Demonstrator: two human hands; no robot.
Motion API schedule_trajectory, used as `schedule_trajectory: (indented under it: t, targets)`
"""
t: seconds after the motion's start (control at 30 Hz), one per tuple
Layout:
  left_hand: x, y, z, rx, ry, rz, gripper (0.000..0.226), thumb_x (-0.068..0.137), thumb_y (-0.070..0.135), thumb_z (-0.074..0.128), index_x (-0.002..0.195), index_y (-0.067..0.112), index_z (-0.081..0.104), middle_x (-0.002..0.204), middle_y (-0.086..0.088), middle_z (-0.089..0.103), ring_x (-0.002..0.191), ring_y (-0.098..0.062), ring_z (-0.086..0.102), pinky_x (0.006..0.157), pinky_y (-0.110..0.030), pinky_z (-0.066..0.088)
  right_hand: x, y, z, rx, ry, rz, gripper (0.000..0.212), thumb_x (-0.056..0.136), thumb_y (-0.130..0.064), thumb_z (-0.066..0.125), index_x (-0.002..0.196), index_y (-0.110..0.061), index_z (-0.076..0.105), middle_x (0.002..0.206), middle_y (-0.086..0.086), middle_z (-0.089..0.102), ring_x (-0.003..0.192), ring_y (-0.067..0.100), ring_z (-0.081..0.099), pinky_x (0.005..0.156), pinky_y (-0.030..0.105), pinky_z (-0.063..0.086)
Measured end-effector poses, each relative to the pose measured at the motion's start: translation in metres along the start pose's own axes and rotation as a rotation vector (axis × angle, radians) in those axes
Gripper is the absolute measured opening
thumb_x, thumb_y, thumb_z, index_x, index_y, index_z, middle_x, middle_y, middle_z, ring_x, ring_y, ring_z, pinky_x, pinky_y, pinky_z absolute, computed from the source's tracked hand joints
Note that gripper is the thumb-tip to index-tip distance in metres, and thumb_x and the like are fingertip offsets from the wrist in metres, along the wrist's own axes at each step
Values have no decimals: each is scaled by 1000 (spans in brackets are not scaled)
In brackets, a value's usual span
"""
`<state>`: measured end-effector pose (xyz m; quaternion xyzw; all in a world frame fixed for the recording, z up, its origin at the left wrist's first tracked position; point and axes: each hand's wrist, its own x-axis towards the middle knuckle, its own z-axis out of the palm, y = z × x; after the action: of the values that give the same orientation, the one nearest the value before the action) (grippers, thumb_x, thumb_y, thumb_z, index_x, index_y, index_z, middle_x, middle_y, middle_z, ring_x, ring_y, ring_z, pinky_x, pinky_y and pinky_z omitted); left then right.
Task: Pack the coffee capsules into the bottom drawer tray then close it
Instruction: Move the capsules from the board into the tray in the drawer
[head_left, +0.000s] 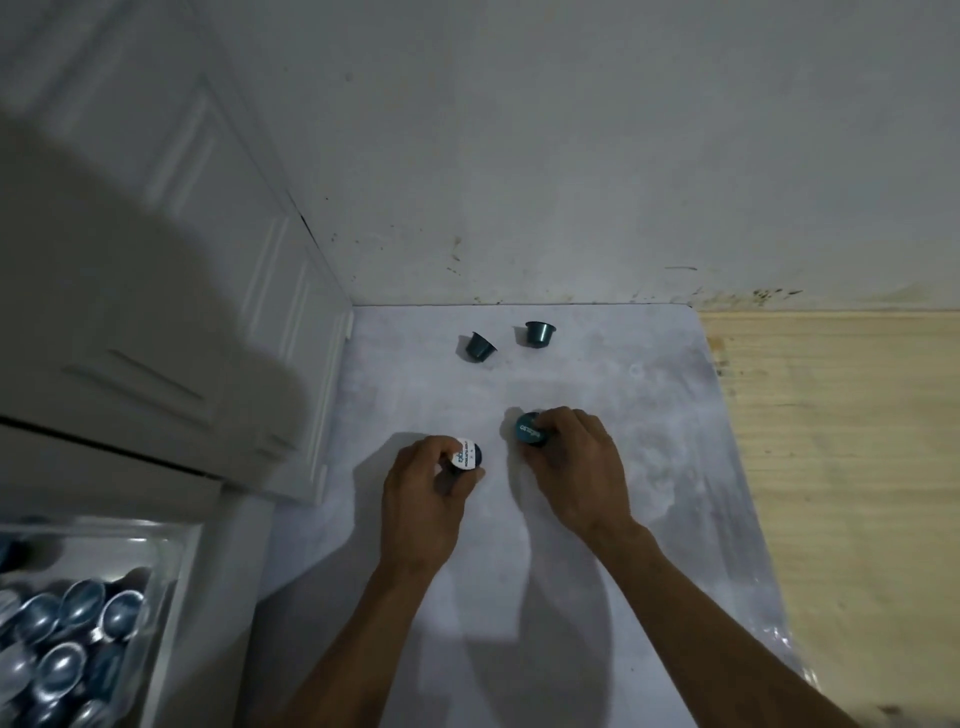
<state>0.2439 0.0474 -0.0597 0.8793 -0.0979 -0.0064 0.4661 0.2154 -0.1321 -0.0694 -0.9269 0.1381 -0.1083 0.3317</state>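
Centrally, left hand grip curls round a white-lidded capsule, print unreadable; right hand grip pinches a teal-lidded capsule. Pale mottled surface.

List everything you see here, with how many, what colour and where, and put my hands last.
loose capsules: two, dark teal, far end of the mat, apart from each other
held capsules: two, dark teal, one with a white label, one in each hand
drawer tray: one, clear, open at lower left
packed capsules: many, silvery blue, inside the tray
mat: one, pale grey, on the floor
cabinet: one, white, left side
wood floor: light brown, right side
left hand: grips the labelled capsule
right hand: grips the other capsule
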Motion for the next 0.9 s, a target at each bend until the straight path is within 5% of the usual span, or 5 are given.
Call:
schedule_trajectory:
  t: [0.2, 0.67, 0.9]
  targets:
    - [-14, -13, 6, -12, 113, 72, 37, 76, 14, 81, 109, 5, 67, 106, -8, 70, 100, -22, 66, 88, -45, 56, -18, 7, 11, 60, 182, -123, 34, 77, -21, 81, 106, -16, 64, 102, 1, 68, 96, 15, 56, 84, 27, 46]
    - [-21, -27, 14, -20, 216, 221, 36, 74, 12, 84, 104, -1, 69, 105, -12, 71, 98, -23, 68, 84, -43, 58, -19, 17, 20, 42, 217, -202, 29, 82, -24, 75, 107, -11, 67, 100, 4, 71, 91, 23, 61, 83, 36, 51]
    - [-41, -7, -11, -121, 260, 115, 30, 77, 13, 81, 103, 5, 70, 104, -5, 70, 98, -18, 67, 86, -39, 57, -38, -9, 7, 111, 187, -144, 27, 80, -25, 77, 103, -13, 72, 100, 2, 73, 94, 13, 58, 88, 13, 41]
